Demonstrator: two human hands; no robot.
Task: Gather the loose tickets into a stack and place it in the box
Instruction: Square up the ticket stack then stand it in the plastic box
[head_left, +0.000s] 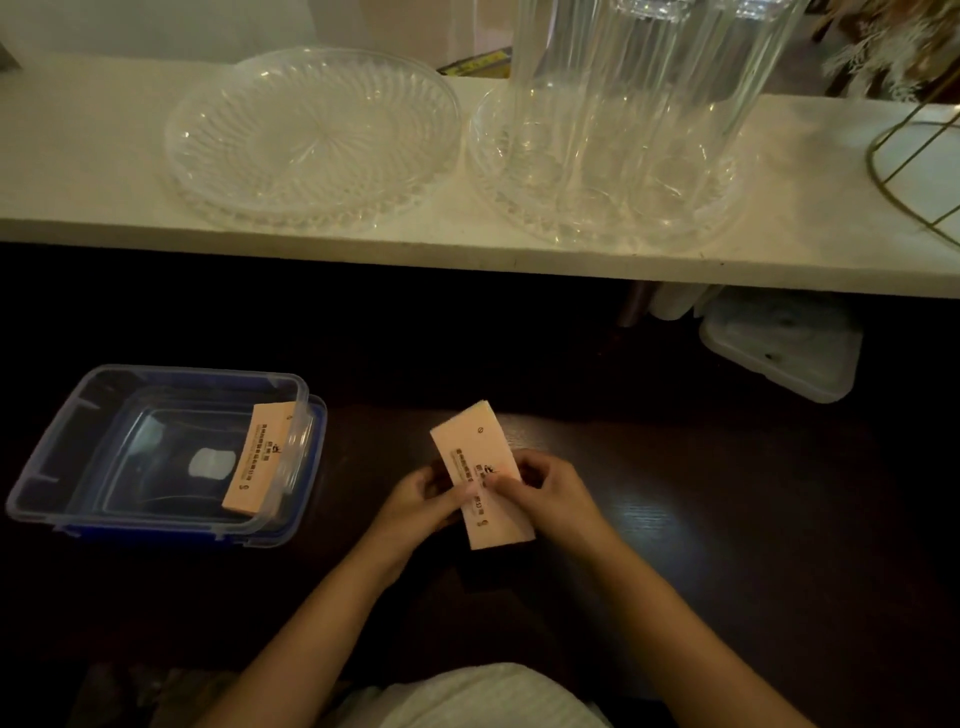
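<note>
A stack of pale pink tickets (475, 447) with dark print is held over the dark table, tilted with its top end leaning left. My left hand (423, 493) grips its left edge and my right hand (545, 491) grips its right edge, thumbs on top. To the left stands a clear plastic box (62, 441) resting on its blue lid. Another pink ticket stack (257, 462) leans against the box's inner right wall.
A white shelf (104, 171) runs above the table, carrying a clear glass plate (311, 140), a second plate with tall ribbed glasses (649, 104) and a gold wire frame (909, 161). White plastic containers (779, 343) sit under the shelf at right.
</note>
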